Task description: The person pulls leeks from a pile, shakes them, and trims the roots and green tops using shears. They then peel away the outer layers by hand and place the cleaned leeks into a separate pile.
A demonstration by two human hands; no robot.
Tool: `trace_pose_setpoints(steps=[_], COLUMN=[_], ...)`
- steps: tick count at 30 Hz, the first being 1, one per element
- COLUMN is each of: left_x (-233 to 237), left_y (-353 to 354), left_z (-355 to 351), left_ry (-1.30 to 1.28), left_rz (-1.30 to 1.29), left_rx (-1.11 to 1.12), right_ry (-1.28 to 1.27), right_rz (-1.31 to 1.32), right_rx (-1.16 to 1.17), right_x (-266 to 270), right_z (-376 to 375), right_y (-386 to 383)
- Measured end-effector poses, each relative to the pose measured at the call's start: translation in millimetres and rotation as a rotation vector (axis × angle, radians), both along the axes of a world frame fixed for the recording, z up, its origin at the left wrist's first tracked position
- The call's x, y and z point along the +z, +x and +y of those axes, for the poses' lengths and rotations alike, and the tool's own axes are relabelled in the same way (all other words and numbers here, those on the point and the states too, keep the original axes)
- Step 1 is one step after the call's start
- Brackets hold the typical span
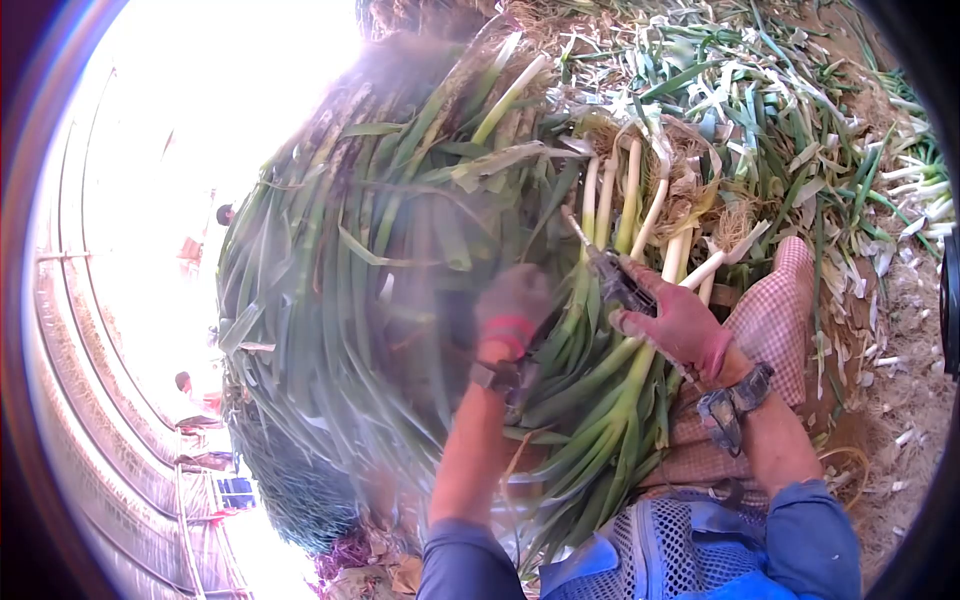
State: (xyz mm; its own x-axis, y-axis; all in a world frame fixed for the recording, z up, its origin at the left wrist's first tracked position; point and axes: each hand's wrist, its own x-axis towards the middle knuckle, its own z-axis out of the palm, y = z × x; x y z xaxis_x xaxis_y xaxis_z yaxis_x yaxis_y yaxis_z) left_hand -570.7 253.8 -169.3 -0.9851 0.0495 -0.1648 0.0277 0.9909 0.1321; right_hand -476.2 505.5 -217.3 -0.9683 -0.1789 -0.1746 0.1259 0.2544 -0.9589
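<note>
We are clenching a knife [606,272] in the right hand [680,325] over the leeks [600,400] lying across our lap, and the blurred left hand [512,310], grip untellable, is sitting just beside the blade, risking a cut.

Grn/wht leeks [610,400]; red gloves [672,322]; pink-checked trousers [775,320].

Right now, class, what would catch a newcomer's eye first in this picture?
A huge heap of long green leek leaves fills the centre-left. Over the white-stalked bunch in the lap, the red-gloved right hand grips a dark bladed tool, with the left hand blurred beside it. At upper right, pale trimmings litter the ground.
</note>
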Motion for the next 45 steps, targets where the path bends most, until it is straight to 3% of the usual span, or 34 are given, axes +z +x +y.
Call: trace_pose_setpoints(steps=[2, 4, 8, 10, 17, 19, 20, 22, 23, 26, 28, 35, 45], left_x=[1.6, 1.0, -32.7, -36.2, -36.6, -71.8, -74.9, -75.6, -75.2, -66.0, -33.9, 15.3, 60.3], left_y=[-11.6, -10.4, 1.0, 4.8, 27.7, 26.9, 22.7, 12.8, 12.2, 8.7, 11.5, 44.5, 117.4], left_z=[-19.8, -35.7, -70.9, -77.2, -109.4, -148.8, -155.9, -164.3, -167.7, -162.7, -128.3, -92.3, -56.4], left_ry=[-0.103, -0.381, -0.421, -0.403, -0.222, 0.039, 0.039, -0.098, -0.099, -0.190, -0.263, -0.370, -0.205], left_rz=[0.089, 0.040, 0.108, 0.130, 0.121, 0.466, 0.464, 0.518, 0.519, 0.328, 0.012, 0.044, -0.086], left_rx=[0.061, 0.285, 0.297, 0.327, 0.398, 0.049, 0.054, -0.211, -0.211, -0.061, 0.086, -0.031, 0.023], right_ry=[-0.009, -0.022, -0.020, -0.001, 0.018, 0.046, 0.048, 0.018, 0.017, 0.030, 0.056, 0.082, 0.013], right_rz=[0.024, 0.064, 0.093, -0.002, 0.019, 0.014, 0.012, -0.006, -0.004, 0.045, 0.039, 0.092, 0.071], right_rx=[0.030, 0.070, 0.020, 0.117, 0.076, 0.119, 0.123, 0.184, 0.184, 0.205, 0.167, 0.145, 0.059], right_x=[-8.6, -10.1, -16.5, -5.3, -7.2, -6.0, -5.1, -0.9, -0.2, -1.6, -2.2, -7.4, -11.0], right_z=[0.6, -2.2, -10.8, -11.6, -6.1, -7.2, -10.4, -19.6, -23.8, -31.9, -31.0, -28.6, -16.0], right_y=[0.5, 2.8, -0.7, -1.6, -6.8, -6.9, -7.8, -10.3, -11.7, -15.9, -19.9, -19.9, -18.3])
